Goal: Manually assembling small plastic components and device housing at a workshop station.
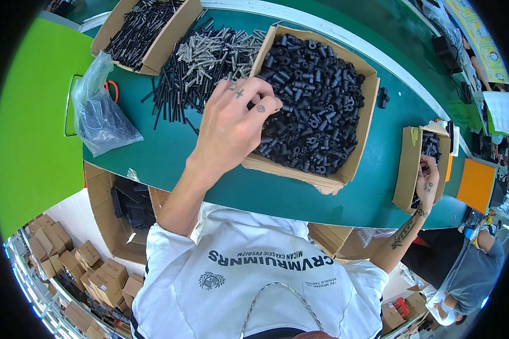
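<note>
My left hand (232, 127) hangs over the left rim of a large cardboard box (370, 107) full of small black plastic fittings (316, 101). Its fingers are curled and pinched together; whatever they hold is hidden behind the knuckles. At the right end of the table, my right hand (427, 179) reaches into a smaller cardboard box (405, 172) with black parts (430, 145) in it. Those fingers bend inward among the parts, and their tips cannot be made out. To the left of the large box lies a pile of silvery springs (209, 51) and thin black rods (167, 90).
Another cardboard box (167, 42) of dark rods stands at the far left of the green table (356, 206). Near it are a clear plastic bag (102, 116) and an orange handle (113, 90). One loose black fitting (384, 97) lies right of the large box. A person (472, 268) is at lower right.
</note>
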Demonstrator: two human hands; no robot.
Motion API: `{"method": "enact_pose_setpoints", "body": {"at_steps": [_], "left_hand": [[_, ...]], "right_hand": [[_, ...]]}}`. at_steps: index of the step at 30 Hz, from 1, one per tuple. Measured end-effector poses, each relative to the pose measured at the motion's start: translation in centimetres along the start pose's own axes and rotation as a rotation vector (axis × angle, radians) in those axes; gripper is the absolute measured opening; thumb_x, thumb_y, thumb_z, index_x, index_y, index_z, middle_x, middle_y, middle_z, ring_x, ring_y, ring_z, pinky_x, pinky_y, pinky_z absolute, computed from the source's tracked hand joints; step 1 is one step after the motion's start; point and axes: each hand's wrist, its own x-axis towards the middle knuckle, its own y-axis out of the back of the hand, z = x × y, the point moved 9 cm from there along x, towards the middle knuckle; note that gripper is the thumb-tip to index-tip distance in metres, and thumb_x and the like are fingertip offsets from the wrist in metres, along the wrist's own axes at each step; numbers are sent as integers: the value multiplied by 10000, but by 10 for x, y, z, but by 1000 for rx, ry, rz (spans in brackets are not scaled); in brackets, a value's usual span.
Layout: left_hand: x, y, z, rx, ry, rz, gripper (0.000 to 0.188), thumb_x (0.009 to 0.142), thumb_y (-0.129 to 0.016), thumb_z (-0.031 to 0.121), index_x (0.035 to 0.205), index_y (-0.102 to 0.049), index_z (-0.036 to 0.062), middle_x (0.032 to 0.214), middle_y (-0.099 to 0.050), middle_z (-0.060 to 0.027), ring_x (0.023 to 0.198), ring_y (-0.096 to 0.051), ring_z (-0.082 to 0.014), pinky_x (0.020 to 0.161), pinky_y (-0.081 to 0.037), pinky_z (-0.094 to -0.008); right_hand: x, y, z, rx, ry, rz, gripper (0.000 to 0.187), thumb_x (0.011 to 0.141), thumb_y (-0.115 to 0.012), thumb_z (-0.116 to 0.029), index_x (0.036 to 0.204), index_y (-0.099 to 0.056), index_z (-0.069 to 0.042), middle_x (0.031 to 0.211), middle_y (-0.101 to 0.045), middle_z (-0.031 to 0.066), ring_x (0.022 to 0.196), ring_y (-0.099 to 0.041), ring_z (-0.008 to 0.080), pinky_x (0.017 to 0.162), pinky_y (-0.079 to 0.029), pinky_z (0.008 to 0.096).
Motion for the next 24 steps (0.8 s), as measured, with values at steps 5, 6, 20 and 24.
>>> {"method": "enact_pose_setpoints", "body": {"at_steps": [5,6,20,24], "left_hand": [[5,12,-1,-181,82,125,245,693,-697,-107,887,-662,39,937,-593,-66,758,-622,-214,655,-469,-335],[4,14,-3,-298,125,163,264,710,-703,-122,921,-680,35,952,-594,-74,783,-634,-201,651,-488,-324],[-47,-20,34,-1322,558,527,182,883,-631,-113,1047,-680,-52,1145,-616,-215,1020,-671,-312,929,-575,-437],[-57,-22,38,-1309,558,649,147,884,-634,-108,1011,-680,-49,1160,-614,-228,1030,-673,-338,930,-575,-443]], "right_hand": [[-29,36,-1,96,-185,440,242,948,-667,-111,1133,-621,39,865,-648,61,770,-567,91,706,-473,234],[-40,46,-16,124,-251,550,250,950,-664,-110,1140,-622,47,865,-660,66,773,-584,90,713,-479,226],[-28,-80,-287,691,227,128,313,743,-815,-18,1046,-741,13,871,-672,106,654,-595,113,565,-464,222],[-27,-85,-291,729,228,89,302,751,-813,-21,1041,-739,16,869,-677,107,651,-600,114,568,-472,226]]}}
